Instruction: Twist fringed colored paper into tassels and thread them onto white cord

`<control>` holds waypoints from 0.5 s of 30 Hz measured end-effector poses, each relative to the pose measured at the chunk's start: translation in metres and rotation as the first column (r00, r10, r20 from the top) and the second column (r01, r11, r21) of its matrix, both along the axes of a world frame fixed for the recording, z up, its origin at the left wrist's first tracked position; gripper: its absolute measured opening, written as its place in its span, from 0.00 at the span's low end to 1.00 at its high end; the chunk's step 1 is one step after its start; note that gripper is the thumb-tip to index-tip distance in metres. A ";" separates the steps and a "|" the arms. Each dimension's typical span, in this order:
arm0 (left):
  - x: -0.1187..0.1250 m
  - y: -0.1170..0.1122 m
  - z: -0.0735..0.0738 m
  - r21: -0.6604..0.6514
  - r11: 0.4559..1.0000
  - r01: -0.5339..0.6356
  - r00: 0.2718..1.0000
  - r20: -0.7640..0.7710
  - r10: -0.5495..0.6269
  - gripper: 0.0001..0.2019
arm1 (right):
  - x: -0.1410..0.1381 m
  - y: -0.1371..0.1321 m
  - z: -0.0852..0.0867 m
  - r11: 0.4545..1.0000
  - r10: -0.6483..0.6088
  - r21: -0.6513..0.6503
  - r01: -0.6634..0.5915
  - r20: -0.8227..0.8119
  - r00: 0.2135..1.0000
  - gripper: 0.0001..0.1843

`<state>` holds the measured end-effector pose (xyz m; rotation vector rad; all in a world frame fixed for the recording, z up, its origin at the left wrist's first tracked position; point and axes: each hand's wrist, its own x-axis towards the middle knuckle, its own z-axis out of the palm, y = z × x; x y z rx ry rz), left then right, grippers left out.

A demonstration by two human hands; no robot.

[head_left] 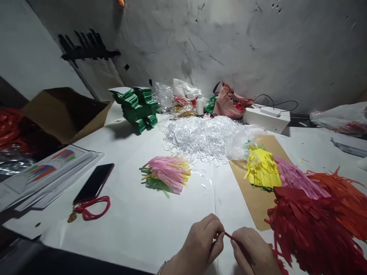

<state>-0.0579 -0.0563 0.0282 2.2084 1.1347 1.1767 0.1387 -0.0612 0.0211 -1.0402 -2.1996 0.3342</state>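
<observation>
At the front of the table, my left hand (202,240) is closed, pinching one end of a thin, dark red twisted paper strip (228,235) between thumb and forefinger. My right hand (250,250) is closed around the other part of the strip, and its fingers hide most of it. Red fringed tissue paper (309,229) lies to the right of my right hand, with loose red pieces showing beside the wrist. Farther off, a pink, yellow and green tissue tassel bundle (169,173) rests on the white table (129,236).
Yellow (263,168), pink (302,177) and orange fringed paper (346,198) lies at the right, partly over brown cardboard (246,194). Behind are clear string (200,135), a green stack (139,109), a white bottle (200,105) and a white box (266,119). A phone (94,183) lies left.
</observation>
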 end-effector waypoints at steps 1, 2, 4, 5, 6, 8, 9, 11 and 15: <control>-0.003 -0.001 -0.003 -0.037 0.999 -0.007 1.000 0.016 0.008 0.09 | -0.002 0.000 -0.005 1.000 -0.004 -0.020 0.005 0.009 1.000 0.08; -0.005 -0.003 -0.006 -0.074 0.997 -0.013 0.999 0.032 0.015 0.09 | -0.004 -0.001 -0.009 0.999 -0.008 -0.040 0.009 0.019 1.000 0.09; -0.009 -0.007 -0.012 -0.147 0.989 -0.028 0.998 0.059 0.037 0.08 | -0.009 0.000 -0.015 0.997 -0.002 -0.074 0.006 0.050 0.999 0.11; -0.011 -0.009 -0.016 -0.182 0.983 -0.036 0.996 0.070 0.049 0.07 | -0.012 0.001 -0.017 0.996 0.009 -0.088 -0.003 0.072 0.997 0.11; -0.012 -0.011 -0.019 -0.217 0.975 -0.042 0.995 0.079 0.060 0.07 | -0.015 0.003 -0.018 0.994 0.027 -0.106 -0.017 0.095 0.995 0.11; -0.018 -0.014 -0.023 -0.286 0.956 -0.060 0.991 0.100 0.092 0.06 | -0.020 0.007 -0.020 0.990 0.068 -0.134 -0.051 0.124 0.990 0.10; -0.024 -0.014 -0.025 -0.321 0.943 -0.083 0.986 0.112 0.124 0.06 | -0.020 0.009 -0.021 0.990 0.076 -0.128 -0.060 0.121 0.990 0.06; -0.043 -0.010 -0.027 -0.409 0.896 -0.174 0.955 0.152 0.255 0.08 | -0.017 0.013 -0.023 0.998 0.048 -0.050 -0.044 0.081 0.996 0.10; -0.118 0.009 -0.028 -0.599 0.670 -0.439 0.748 0.170 0.642 0.14 | 0.003 0.014 -0.033 0.994 -0.077 0.077 0.077 0.001 0.997 0.26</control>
